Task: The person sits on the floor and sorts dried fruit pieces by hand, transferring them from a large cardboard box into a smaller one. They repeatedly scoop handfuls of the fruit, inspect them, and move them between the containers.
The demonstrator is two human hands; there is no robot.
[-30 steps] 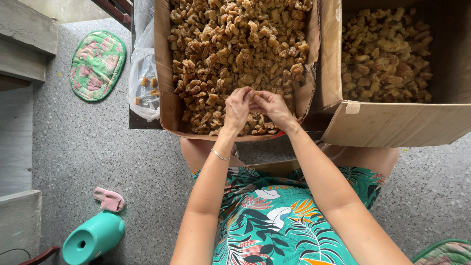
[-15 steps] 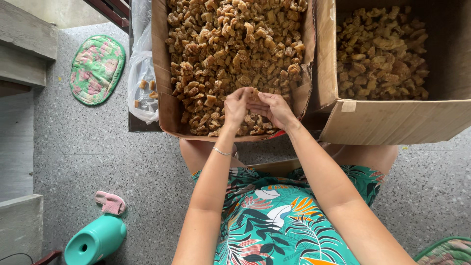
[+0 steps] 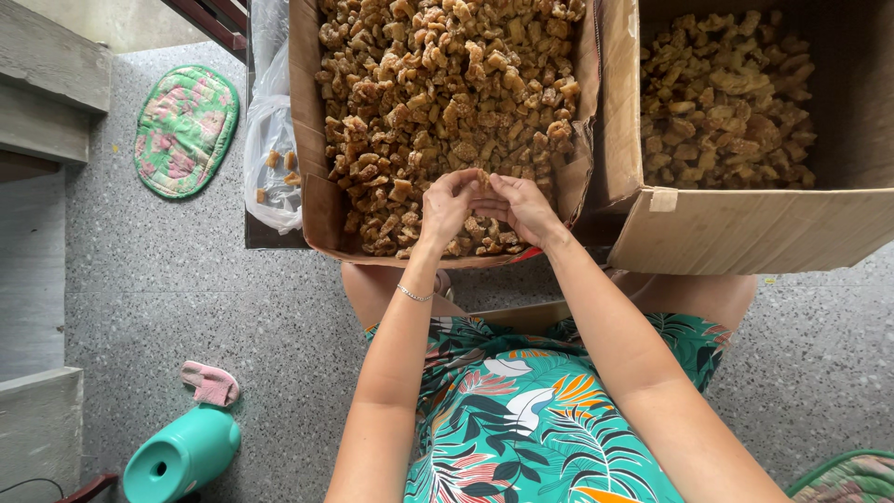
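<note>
— What are the hands working on?

— Both are pinching one small brown dried piece [image 3: 482, 177] over the heap in the left cardboard box [image 3: 307, 140], at twelve o'clock from the person's lap. The left hand [image 3: 447, 205] and right hand [image 3: 523, 210] are closing narrowly on it, fingertips meeting.

— How is it likely handling?

— Light, wrinkled, probably a bit sticky and brittle; gripping by its edges seems best.

— The pose?

— Forearms are converging, wrists bending slightly down. A second box [image 3: 745, 228] is sitting at two o'clock.
</note>
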